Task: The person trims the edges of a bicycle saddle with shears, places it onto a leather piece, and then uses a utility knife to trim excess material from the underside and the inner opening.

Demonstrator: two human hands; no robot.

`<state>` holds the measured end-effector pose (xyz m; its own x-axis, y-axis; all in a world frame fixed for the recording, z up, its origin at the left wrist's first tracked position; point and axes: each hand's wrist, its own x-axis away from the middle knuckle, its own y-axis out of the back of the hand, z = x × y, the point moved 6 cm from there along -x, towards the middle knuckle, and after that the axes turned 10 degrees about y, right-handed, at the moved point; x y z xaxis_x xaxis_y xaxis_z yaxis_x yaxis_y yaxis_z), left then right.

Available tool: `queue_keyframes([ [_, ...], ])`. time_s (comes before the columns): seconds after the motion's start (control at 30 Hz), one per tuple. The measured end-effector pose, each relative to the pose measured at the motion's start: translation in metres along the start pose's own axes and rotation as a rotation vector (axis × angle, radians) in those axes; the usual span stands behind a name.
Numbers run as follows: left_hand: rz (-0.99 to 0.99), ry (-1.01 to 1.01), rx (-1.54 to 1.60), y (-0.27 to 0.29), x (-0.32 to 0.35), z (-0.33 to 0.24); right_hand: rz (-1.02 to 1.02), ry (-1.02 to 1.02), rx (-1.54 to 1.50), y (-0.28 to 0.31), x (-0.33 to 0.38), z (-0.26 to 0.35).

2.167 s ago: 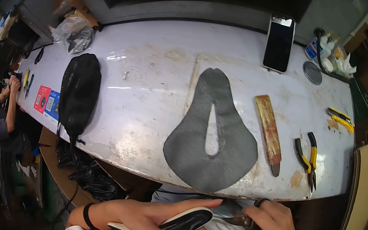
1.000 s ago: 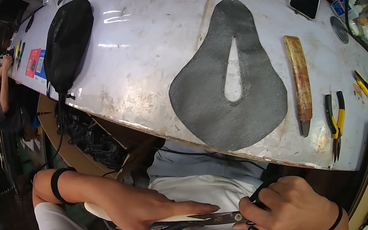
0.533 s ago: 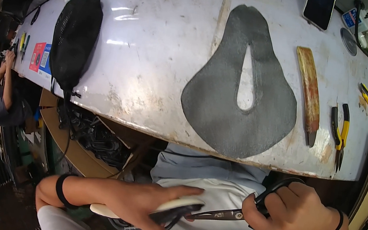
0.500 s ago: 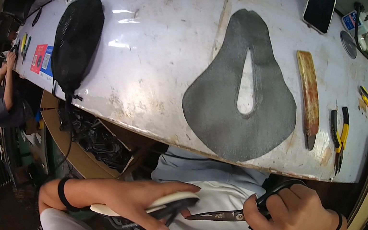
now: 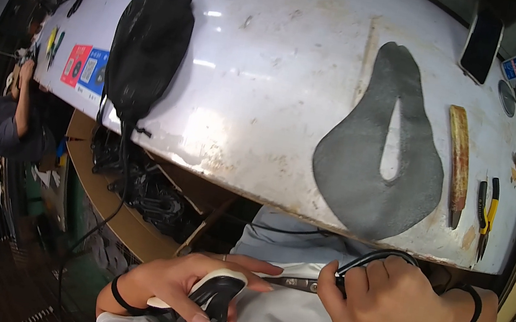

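I've got the left hand with thumb and fingers clamped on a bike saddle, black with a cream edge, tilted over the lap just off the bench's front edge. Its index finger sticks out to the right. The right hand is curled tight round black-handled scissors, blades aimed left; the tips are tucked behind the left fingers, so I can't tell if they touch the saddle.

Up top, a grey saddle cover with a long slot lies flat, reaching the front edge right of centre. Going right from there I see a tape-wrapped knife, then yellow-and-black pliers near the front right corner. A phone is near the back edge, and a black drawstring bag lies toward the left end, cord over the front edge.
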<state>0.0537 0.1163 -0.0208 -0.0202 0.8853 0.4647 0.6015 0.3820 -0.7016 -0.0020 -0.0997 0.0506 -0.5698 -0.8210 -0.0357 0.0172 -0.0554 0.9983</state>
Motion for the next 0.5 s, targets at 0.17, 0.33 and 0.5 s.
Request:
queue_keyframes([
  [0.17, -0.039, 0.077, -0.004, 0.014, 0.011, 0.012, 0.068, 0.050, -0.017, 0.000, -0.027, 0.004],
  [0.33, -0.155, 0.052, 0.288, 0.028, 0.031, 0.014, 0.143, -0.020, -0.031, -0.008, -0.040, 0.002],
  [0.5, -0.547, -0.146, 0.343, 0.048, 0.051, 0.018, 0.154, -0.005, -0.092, -0.010, -0.037, 0.003],
])
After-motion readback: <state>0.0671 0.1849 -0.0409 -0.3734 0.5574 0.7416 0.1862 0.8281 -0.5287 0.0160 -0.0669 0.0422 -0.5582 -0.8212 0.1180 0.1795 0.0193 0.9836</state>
